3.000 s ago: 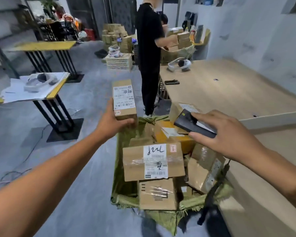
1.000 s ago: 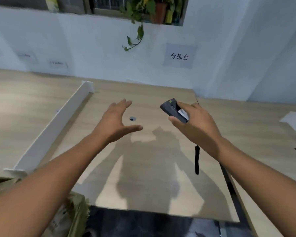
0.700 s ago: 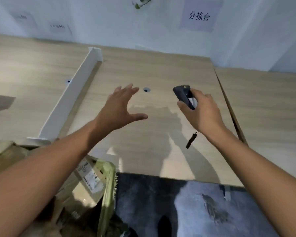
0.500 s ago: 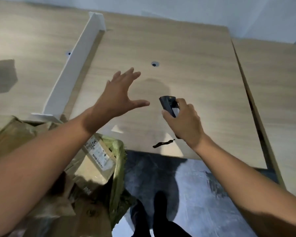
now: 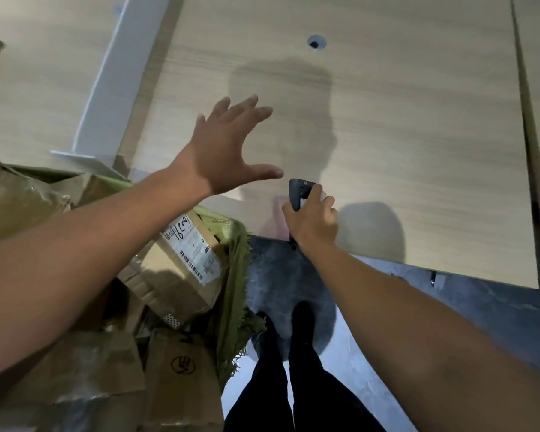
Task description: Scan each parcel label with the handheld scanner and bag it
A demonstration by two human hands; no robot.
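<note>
Currently, my left hand (image 5: 228, 151) is held over the counter (image 5: 402, 135), close to its front edge, palm down. Its grip is wide: the fingers are straight and spread, the thumb is out to the side, and it holds nothing. I cannot tell whether the palm touches the counter.

My right hand (image 5: 314, 221) sits at the counter's front edge. Its grip is closed on the scanner (image 5: 297, 191): the fingers curl over the dark body, and the scanner's head points away from me across the counter.

Below the counter's front-left corner stands a green sack (image 5: 236, 275), open at the top and filled with cardboard boxes. The uppermost parcel (image 5: 169, 285) lies tilted just beside the counter's edge. Its white label (image 5: 192, 247) faces up and shows a barcode and handwritten marks. Neither hand touches this parcel; my left forearm passes above it.

A white divider (image 5: 109, 76) stands upright on the counter and runs from the front edge toward the back. A round hole (image 5: 315, 43) is set in the counter farther back. My legs (image 5: 268, 385), in dark trousers, stand on the grey floor (image 5: 465, 307) in front of the counter.
</note>
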